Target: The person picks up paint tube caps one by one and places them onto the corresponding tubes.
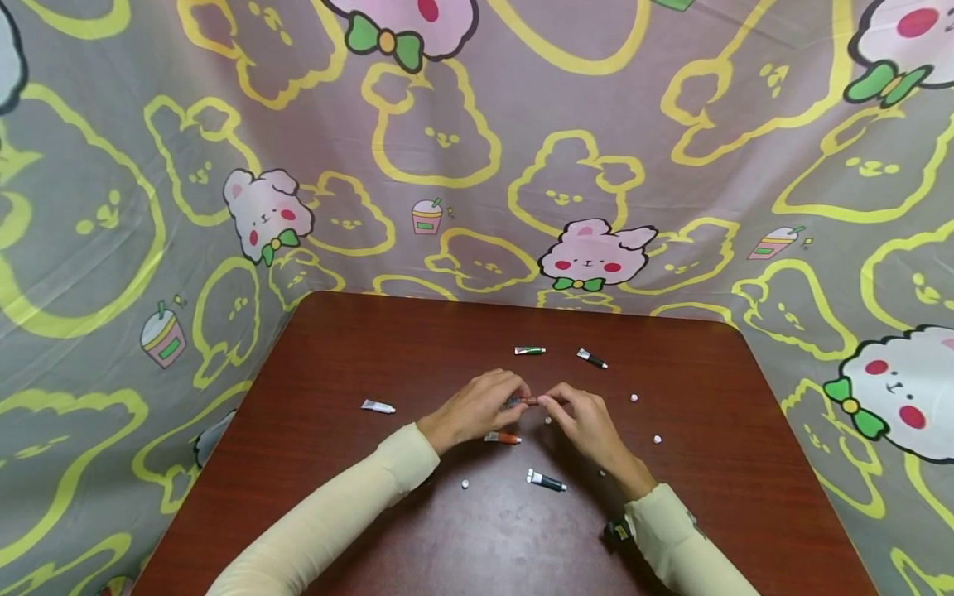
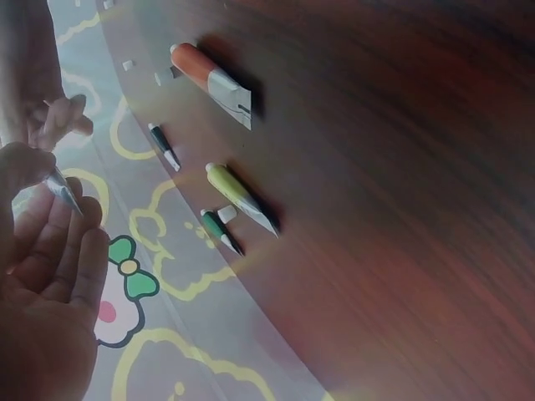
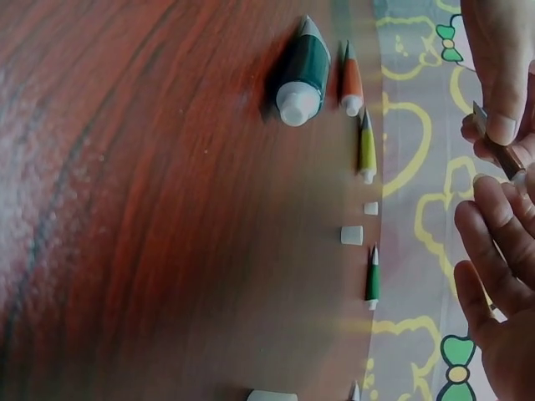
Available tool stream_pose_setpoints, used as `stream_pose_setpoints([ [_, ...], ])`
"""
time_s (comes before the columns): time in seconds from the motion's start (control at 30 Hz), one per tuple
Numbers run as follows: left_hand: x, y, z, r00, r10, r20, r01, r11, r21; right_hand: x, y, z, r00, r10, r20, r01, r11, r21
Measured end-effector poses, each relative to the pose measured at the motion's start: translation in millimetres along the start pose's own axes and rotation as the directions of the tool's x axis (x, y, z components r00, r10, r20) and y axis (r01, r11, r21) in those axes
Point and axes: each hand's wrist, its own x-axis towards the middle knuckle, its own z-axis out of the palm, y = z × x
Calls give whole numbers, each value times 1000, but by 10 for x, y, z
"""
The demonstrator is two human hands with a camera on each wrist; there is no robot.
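Brown tube: in the air between the two hands over the middle of the desk, its body lying roughly level in the head view.
Left hand: its fingers and thumb pinch the tube's body.
Right hand: thumb and forefinger pinch the other end of the same tube; whether a cap sits there is too small to tell.
Orange tube: on the desk, just beside the left hand's near edge.
Yellow tube: on the desk, seen in both wrist views; I cannot pick it out from the head.
Near dark tube: on the desk between the forearms, closer to the person.
Far side: a green tube and a black tube, well beyond the hands.
Left side: a white tube, well apart from the left hand.
Loose caps: one white cap near the right hand's fingers, others scattered left and right.
Backdrop: a grey cloth with printed rabbits behind the desk.
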Motion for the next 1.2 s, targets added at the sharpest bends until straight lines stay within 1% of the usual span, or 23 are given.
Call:
stream_pose_setpoints([
  [0.2, 7, 0, 23, 1000, 18, -3, -18, 1000, -7, -9, 7, 5, 999, 51, 17, -52, 998, 21],
  [0.33, 1, 3, 14, 999, 35, -14, -35, 999, -3, -17, -8, 7, 998, 61, 19, -62, 997, 36],
  [0.37, 0, 4, 13, 999, 40, -21, -40, 999, -1, -19, -10, 8, 998, 58, 18, -59, 997, 46],
  [0.5, -6, -7, 19, 997, 58, -47, -58, 998, 8, -24, -6, 0, 1000, 3, -18, -1, 997, 77],
  [0.6, -9, -6, 16, 998, 52, -46, -52, 999, 6, -28, -4, -15, 998, -40, -46, 42, 997, 65],
  [0.73, -9, 2, 12, 999, 33, -33, -33, 999, 2, -30, 1, -26, 997, -49, -57, 51, 998, 40],
  [0.87, -12, 7, 13, 999, 27, -32, -27, 1000, 1, -32, 4, -12, 998, -35, -60, 38, 998, 40],
  [1.03, -11, 19, 10, 998, 43, -38, -43, 999, -14, -34, 12, 14, 998, -9, -62, 11, 999, 36],
  [1.2, -15, 33, 0, 999, 33, -33, -34, 999, -25, -35, 13, 10, 999, 23, -47, -21, 999, 44],
])
